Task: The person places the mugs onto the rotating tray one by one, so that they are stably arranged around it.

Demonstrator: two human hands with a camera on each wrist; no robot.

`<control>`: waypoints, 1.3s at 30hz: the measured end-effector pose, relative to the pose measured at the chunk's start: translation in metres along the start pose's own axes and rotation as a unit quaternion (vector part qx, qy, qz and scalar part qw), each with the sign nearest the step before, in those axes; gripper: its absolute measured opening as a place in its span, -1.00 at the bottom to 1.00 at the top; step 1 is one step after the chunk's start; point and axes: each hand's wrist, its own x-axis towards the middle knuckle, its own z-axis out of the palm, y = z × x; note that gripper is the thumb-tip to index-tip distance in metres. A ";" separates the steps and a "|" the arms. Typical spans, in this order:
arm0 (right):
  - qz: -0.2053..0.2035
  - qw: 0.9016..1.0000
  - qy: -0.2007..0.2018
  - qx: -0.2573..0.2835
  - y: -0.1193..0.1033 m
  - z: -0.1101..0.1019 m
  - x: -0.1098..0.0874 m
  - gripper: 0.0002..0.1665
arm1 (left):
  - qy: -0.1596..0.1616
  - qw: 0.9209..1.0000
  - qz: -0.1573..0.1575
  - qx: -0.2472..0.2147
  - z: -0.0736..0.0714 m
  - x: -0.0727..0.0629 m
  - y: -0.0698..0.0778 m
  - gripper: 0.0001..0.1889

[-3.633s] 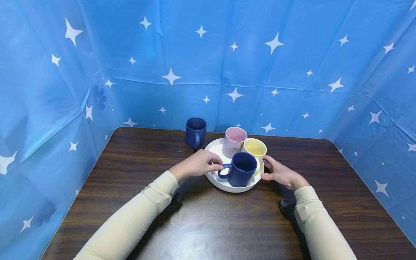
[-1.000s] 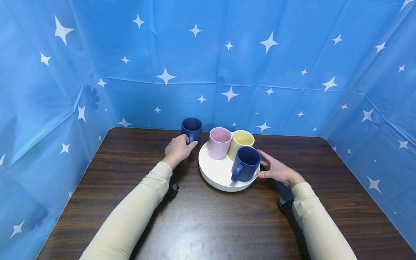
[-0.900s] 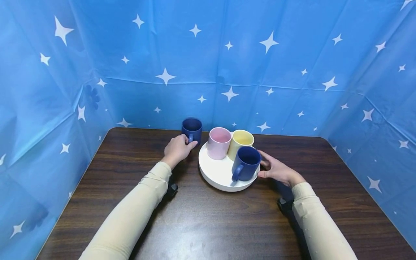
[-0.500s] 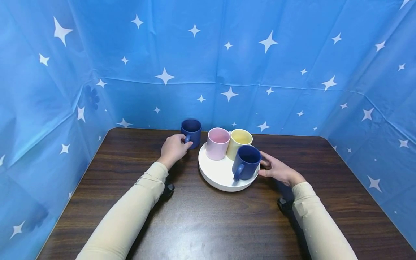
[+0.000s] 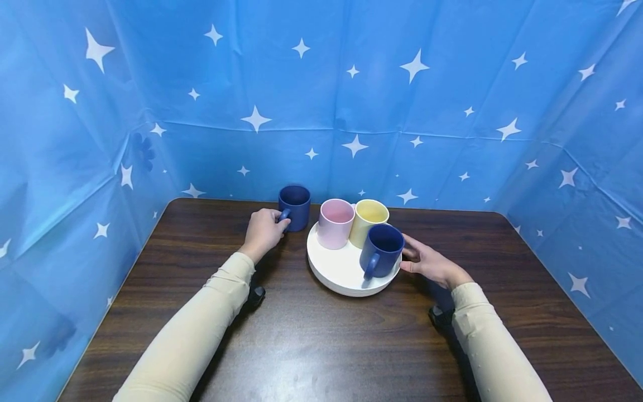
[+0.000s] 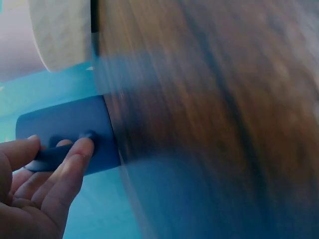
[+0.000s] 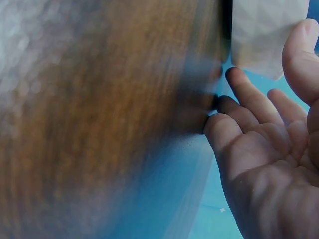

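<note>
At the back of the table a dark blue mug (image 5: 300, 215) stands upright. My left hand (image 5: 263, 231) pinches its handle between thumb and fingers; the left wrist view shows the fingertips curled round the handle (image 6: 47, 158). To the right is a round white tray (image 5: 329, 273) bearing a pink mug (image 5: 334, 233), a yellow mug (image 5: 360, 229) and a second blue mug (image 5: 379, 259), its handle toward the front. My right hand (image 5: 427, 263) lies at the tray's right rim with loose, spread fingers, holding nothing. In the right wrist view its fingertips are close to the tray's textured side (image 7: 264, 40).
All of this stands on a dark wood-grain table (image 5: 321, 346). A blue curtain with white stars (image 5: 321, 84) hangs right behind the table's back edge and along both sides. The back mug is close to that edge, a narrow gap from the tray.
My left hand has left the tray mug's handle for the back mug, whose handle has since swung left. The tray's mugs have shifted, the blue handle turning frontward. My right hand has hardly moved.
</note>
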 end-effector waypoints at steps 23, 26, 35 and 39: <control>-0.030 0.999 -0.032 0.024 0.004 -0.002 0.002 0.18 | -0.006 0.997 0.072 0.035 -0.043 -0.022 -0.004 -0.77; -0.025 0.999 -0.031 0.007 0.003 -0.001 0.002 0.14 | -0.007 0.996 0.083 0.037 -0.050 -0.028 -0.003 -0.77; -0.019 1.000 -0.021 -0.004 -0.001 0.002 0.002 0.08 | -0.008 0.991 0.123 0.056 -0.069 -0.046 -0.002 -0.82; -0.006 1.000 -0.013 -0.015 -0.001 0.002 0.002 0.07 | -0.006 0.987 0.143 0.073 -0.076 -0.054 -0.003 -0.83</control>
